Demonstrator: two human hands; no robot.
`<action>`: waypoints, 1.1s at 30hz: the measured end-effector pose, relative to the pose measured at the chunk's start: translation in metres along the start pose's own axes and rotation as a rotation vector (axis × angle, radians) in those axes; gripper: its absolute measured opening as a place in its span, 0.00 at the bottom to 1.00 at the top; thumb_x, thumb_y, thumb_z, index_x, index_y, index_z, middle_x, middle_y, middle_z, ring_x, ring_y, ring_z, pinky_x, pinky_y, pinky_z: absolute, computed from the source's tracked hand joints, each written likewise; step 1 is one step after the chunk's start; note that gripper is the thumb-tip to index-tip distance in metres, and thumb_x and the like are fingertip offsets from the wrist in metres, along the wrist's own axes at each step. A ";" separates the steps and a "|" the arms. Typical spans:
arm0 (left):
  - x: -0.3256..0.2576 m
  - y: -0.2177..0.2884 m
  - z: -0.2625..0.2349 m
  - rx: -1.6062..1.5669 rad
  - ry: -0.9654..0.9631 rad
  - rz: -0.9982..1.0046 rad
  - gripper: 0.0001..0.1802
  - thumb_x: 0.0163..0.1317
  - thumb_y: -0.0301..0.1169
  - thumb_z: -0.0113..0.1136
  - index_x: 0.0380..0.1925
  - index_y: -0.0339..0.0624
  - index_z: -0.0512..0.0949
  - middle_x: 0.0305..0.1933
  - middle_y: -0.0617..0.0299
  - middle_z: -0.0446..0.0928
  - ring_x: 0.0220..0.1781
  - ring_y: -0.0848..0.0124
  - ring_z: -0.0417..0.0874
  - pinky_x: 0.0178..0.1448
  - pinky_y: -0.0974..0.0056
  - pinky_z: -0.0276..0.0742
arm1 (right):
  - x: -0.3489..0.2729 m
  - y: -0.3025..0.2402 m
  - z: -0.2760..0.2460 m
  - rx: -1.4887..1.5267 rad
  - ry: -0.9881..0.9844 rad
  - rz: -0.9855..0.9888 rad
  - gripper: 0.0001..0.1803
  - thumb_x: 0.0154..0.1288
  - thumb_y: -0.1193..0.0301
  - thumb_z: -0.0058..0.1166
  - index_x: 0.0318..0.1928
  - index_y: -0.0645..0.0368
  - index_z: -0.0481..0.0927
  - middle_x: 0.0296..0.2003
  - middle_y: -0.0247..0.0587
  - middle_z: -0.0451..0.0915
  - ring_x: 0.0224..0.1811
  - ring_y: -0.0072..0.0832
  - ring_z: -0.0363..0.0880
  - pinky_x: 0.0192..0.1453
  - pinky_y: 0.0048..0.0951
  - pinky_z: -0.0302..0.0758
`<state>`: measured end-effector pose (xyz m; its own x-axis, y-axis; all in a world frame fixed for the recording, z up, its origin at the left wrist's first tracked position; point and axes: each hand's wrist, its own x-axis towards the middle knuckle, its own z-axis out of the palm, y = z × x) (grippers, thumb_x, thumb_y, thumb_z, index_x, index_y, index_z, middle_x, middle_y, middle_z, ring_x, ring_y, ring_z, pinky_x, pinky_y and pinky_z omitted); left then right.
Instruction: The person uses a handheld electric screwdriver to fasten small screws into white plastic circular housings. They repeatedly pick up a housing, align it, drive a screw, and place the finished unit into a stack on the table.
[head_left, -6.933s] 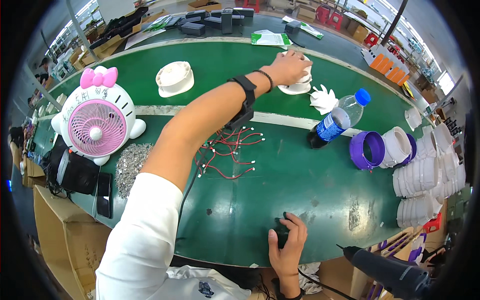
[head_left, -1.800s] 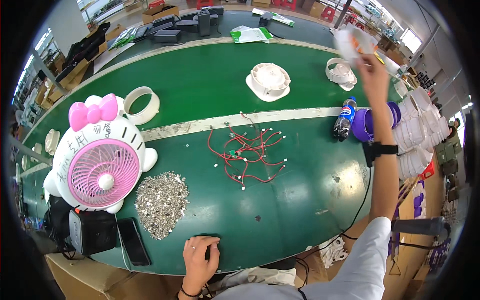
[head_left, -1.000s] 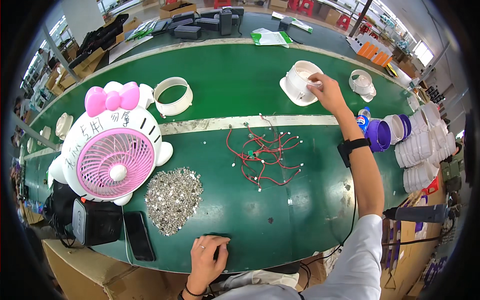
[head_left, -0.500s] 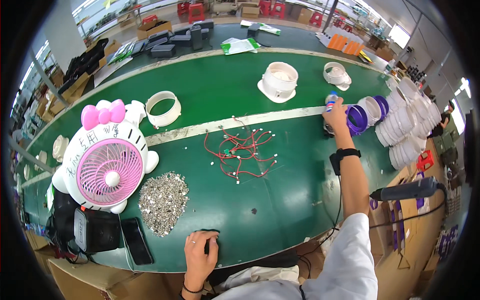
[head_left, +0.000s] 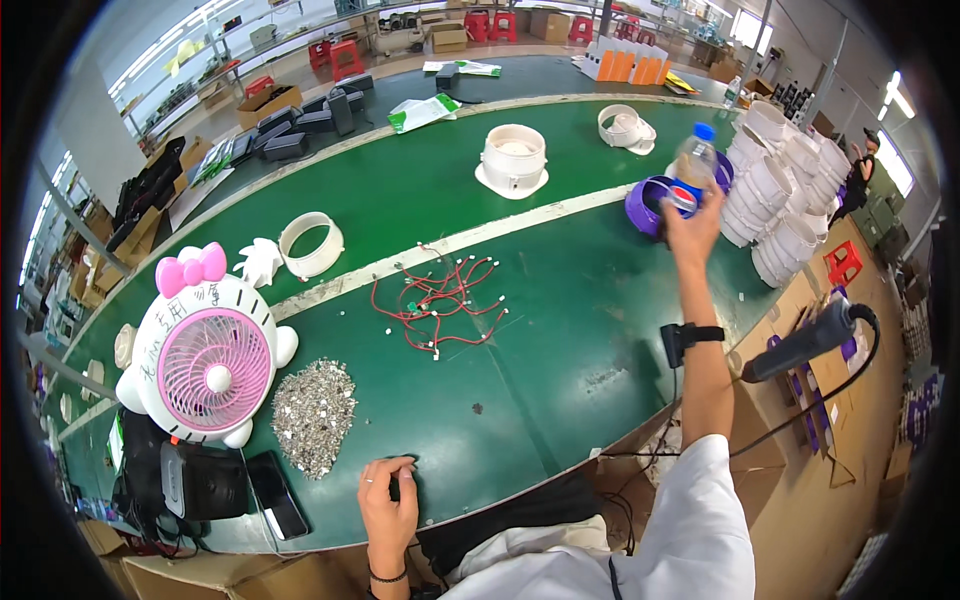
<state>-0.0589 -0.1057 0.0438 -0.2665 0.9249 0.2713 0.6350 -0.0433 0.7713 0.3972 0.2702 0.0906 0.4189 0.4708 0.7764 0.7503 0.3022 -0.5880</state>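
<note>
Your right hand (head_left: pixel 690 222) up over far right of green counter (head_left: pixel 560 330), fingers wrapped round clear plastic bottle (head_left: pixel 690 170) with blue cap; bottle upright, lifted above purple ring (head_left: pixel 648 205), beside stacked white housings (head_left: pixel 775 200). Your left hand (head_left: pixel 388 500) at near counter edge, fingers curled over small dark object; what it grips, cannot tell. Red wires (head_left: pixel 435 305) lie mid-counter, well apart from both hands.

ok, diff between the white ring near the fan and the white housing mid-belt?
The white ring is an open hoop: the green belt shows through its middle. The white housing is taller, closed inside, and sits on a flared base. The ring lies nearer the pink fan; the housing lies farther up the belt. Both are white, round, and untouched.
</note>
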 end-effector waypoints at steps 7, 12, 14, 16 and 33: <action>0.007 0.000 -0.005 -0.004 0.001 0.020 0.07 0.66 0.22 0.64 0.43 0.41 0.85 0.38 0.55 0.84 0.41 0.54 0.82 0.50 0.52 0.75 | 0.018 0.127 -0.053 -0.371 0.092 -0.004 0.50 0.50 0.62 0.83 0.68 0.68 0.68 0.60 0.62 0.79 0.63 0.51 0.81 0.69 0.43 0.75; 0.007 -0.003 -0.007 -0.023 -0.006 0.031 0.07 0.67 0.22 0.64 0.43 0.42 0.85 0.39 0.56 0.85 0.42 0.54 0.83 0.50 0.53 0.75 | 0.011 0.156 -0.063 -0.514 0.023 0.010 0.59 0.49 0.55 0.85 0.69 0.78 0.62 0.64 0.72 0.72 0.68 0.62 0.72 0.76 0.47 0.67; 0.006 -0.004 -0.008 -0.025 0.010 0.035 0.07 0.67 0.23 0.64 0.43 0.42 0.85 0.39 0.57 0.85 0.42 0.55 0.83 0.50 0.53 0.75 | 0.008 0.136 -0.058 -0.707 0.064 0.159 0.66 0.50 0.46 0.82 0.72 0.82 0.57 0.68 0.75 0.66 0.73 0.66 0.64 0.79 0.53 0.61; 0.005 -0.005 -0.009 -0.039 0.000 0.024 0.07 0.67 0.23 0.64 0.43 0.43 0.85 0.38 0.58 0.85 0.41 0.55 0.83 0.50 0.53 0.75 | 0.001 0.100 -0.060 -0.654 0.117 0.417 0.69 0.51 0.42 0.81 0.73 0.82 0.55 0.69 0.74 0.64 0.74 0.66 0.61 0.80 0.55 0.59; -0.001 -0.011 -0.015 -0.128 0.008 0.038 0.08 0.67 0.22 0.64 0.45 0.40 0.84 0.39 0.55 0.84 0.40 0.54 0.82 0.48 0.54 0.76 | -0.214 -0.334 0.289 0.258 -1.187 -0.432 0.19 0.60 0.77 0.63 0.53 0.62 0.84 0.51 0.62 0.85 0.50 0.58 0.87 0.61 0.53 0.81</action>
<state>-0.0769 -0.1118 0.0436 -0.2507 0.9185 0.3058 0.5473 -0.1261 0.8274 -0.0909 0.3084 0.0550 -0.6401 0.7001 0.3163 0.5349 0.7017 -0.4706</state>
